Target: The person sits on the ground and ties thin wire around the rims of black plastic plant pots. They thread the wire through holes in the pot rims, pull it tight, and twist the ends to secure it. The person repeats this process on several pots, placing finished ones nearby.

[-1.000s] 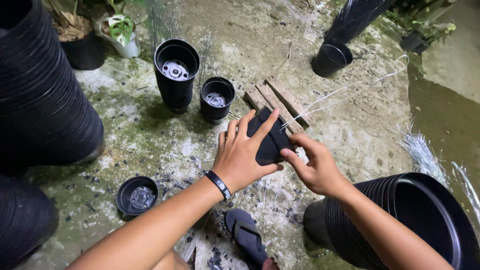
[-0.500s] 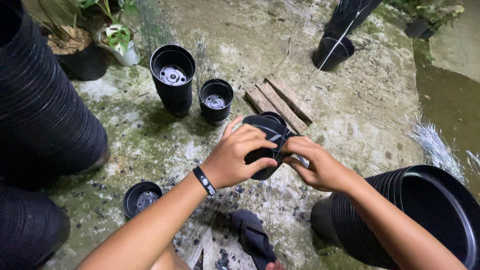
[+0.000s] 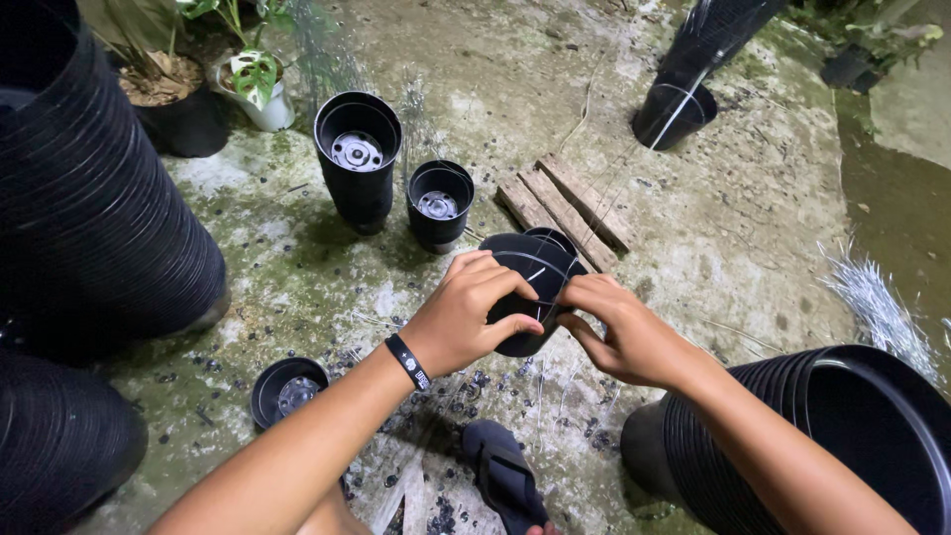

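The small black plastic pot (image 3: 530, 287) I'm holding is tilted, mouth facing up toward me, thin wire (image 3: 540, 269) across its rim, just above the mossy concrete floor.

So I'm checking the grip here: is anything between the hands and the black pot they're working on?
Nothing visible. The left hand wraps the small black pot directly, and the right hand touches its rim side, pinching a thin wire that crosses the pot's mouth.

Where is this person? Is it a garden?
Probably a plant nursery yard or garden work area. Big stacks of black pots stand on a mossy concrete floor, potted plants sit nearby, and both hands hold a small black pot.
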